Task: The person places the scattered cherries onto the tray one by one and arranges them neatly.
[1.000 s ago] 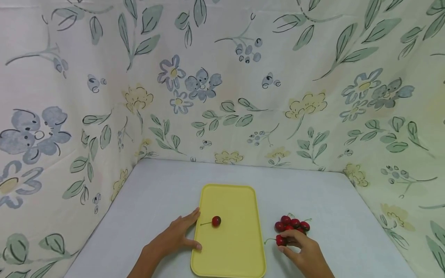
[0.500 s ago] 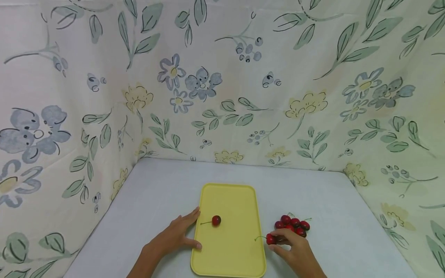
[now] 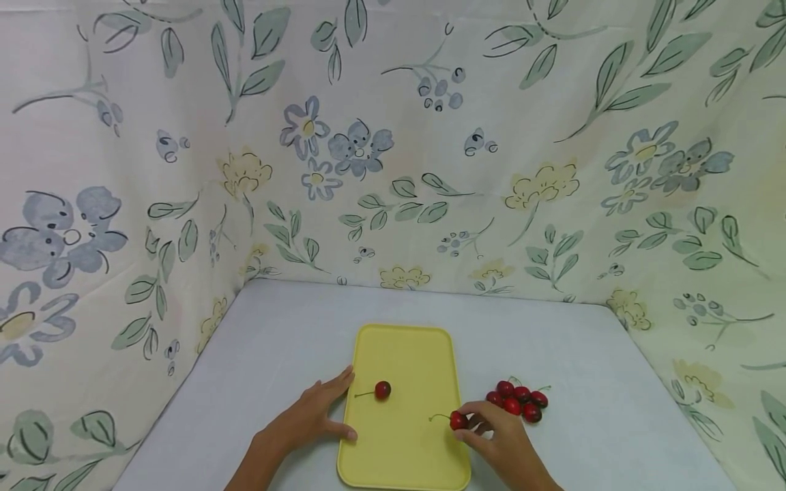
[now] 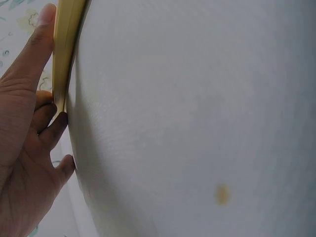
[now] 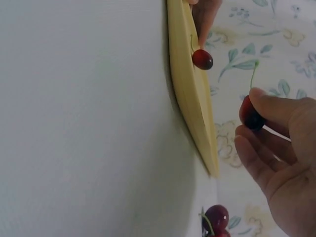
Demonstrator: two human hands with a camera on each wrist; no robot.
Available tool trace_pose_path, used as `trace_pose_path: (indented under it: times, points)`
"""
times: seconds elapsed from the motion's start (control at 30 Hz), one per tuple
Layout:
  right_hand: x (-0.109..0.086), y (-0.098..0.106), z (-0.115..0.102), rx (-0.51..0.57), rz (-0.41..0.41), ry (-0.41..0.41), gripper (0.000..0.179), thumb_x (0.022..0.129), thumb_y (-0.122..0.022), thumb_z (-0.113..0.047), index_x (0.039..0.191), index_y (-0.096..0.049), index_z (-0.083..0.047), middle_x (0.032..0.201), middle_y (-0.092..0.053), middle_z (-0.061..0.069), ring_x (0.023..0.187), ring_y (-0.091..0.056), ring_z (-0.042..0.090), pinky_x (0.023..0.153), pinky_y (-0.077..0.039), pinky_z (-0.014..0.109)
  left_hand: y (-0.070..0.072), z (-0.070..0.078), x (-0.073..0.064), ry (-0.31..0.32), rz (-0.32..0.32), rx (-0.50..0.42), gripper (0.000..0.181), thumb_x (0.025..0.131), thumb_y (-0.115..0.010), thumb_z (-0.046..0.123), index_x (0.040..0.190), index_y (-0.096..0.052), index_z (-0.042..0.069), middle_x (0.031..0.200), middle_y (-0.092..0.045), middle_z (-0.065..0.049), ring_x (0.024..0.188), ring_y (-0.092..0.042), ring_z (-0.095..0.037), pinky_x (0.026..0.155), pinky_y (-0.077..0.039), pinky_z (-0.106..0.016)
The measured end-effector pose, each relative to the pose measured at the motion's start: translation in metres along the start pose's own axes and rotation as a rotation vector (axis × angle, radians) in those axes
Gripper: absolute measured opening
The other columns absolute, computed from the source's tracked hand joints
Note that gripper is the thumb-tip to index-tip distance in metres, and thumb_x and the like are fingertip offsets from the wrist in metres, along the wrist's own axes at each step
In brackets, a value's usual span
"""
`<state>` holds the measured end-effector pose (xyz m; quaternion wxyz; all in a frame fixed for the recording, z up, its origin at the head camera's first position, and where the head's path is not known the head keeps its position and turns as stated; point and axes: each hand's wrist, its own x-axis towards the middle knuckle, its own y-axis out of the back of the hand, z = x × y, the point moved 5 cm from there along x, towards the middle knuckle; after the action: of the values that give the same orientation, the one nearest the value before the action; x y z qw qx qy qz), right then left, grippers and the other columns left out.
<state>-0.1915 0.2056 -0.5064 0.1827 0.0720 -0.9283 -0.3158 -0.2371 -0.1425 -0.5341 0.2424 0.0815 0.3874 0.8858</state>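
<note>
My right hand (image 3: pixel 499 436) pinches a red cherry (image 3: pixel 458 420) between thumb and fingertips, over the right rim of the yellow tray (image 3: pixel 405 450). The cherry's green stem points left, across the tray. In the right wrist view the same cherry (image 5: pixel 251 113) shows dark red between the fingertips. A second cherry (image 3: pixel 383 390) lies on the tray near its left side, stem to the left. My left hand (image 3: pixel 316 416) rests against the tray's left edge, thumb on the rim and fingers spread along the side. In the left wrist view its thumb (image 4: pixel 34 54) lies along the rim.
Several more cherries (image 3: pixel 522 394) sit in a cluster on the white table (image 3: pixel 295 320), right of the tray and just beyond my right hand. Floral cloth (image 3: pixel 405 170) hangs behind the table and along both sides.
My right hand has carried the cherry left from beside the cluster to above the tray's right rim. The left hand and the cherry on the tray have stayed in place.
</note>
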Motion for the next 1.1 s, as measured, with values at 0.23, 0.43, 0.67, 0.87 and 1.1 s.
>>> trace_pose_path:
  times: [0.23,0.43,0.67,0.87,1.1]
  points:
    - [0.006,-0.011,-0.008,0.005,0.009,0.035,0.027,0.089,-0.086,-0.025,0.111,-0.073,-0.019,0.098,-0.076,-0.015,0.085,-0.068,0.000,0.071,-0.063,0.023,0.000,-0.002,0.001,0.015,0.004,0.013,0.114,0.078,-0.085,0.059,0.164,-0.036,0.002,0.174,-0.028,-0.010,0.159,-0.031,-0.037,0.127,-0.020,-0.069]
    - [0.010,-0.021,-0.016,0.035,-0.009,0.074,0.024,0.090,-0.085,-0.026,0.109,-0.074,-0.016,0.099,-0.076,-0.010,0.085,-0.068,0.001,0.067,-0.061,0.023,0.000,-0.002,0.001,0.013,0.004,0.009,0.114,0.078,-0.086,0.058,0.164,-0.036,0.002,0.174,-0.028,-0.011,0.158,-0.032,-0.037,0.127,-0.019,-0.069]
    - [0.015,-0.034,-0.023,0.073,-0.015,0.108,0.023,0.090,-0.084,-0.024,0.109,-0.074,-0.015,0.099,-0.077,-0.008,0.084,-0.068,0.001,0.067,-0.061,0.023,0.000,-0.001,0.001,0.017,0.005,0.015,0.114,0.078,-0.086,0.058,0.164,-0.036,0.002,0.174,-0.028,-0.010,0.158,-0.032,-0.037,0.128,-0.019,-0.068]
    - [0.018,-0.044,-0.027,0.102,-0.025,0.124,0.023,0.091,-0.083,-0.024,0.110,-0.074,-0.014,0.100,-0.077,-0.006,0.084,-0.068,0.001,0.066,-0.060,0.023,0.000,0.000,0.001,0.012,0.010,0.007,0.115,0.077,-0.087,0.058,0.164,-0.036,0.002,0.174,-0.029,-0.011,0.157,-0.034,-0.040,0.127,-0.020,-0.070]
    - [0.022,-0.058,-0.031,0.102,-0.037,0.184,0.023,0.090,-0.084,-0.018,0.109,-0.074,-0.011,0.099,-0.077,-0.002,0.083,-0.068,0.002,0.064,-0.060,0.022,0.000,0.000,0.000,0.004,0.021,0.018,0.115,0.077,-0.087,0.058,0.163,-0.037,0.002,0.173,-0.030,-0.012,0.156,-0.035,-0.041,0.126,-0.022,-0.071]
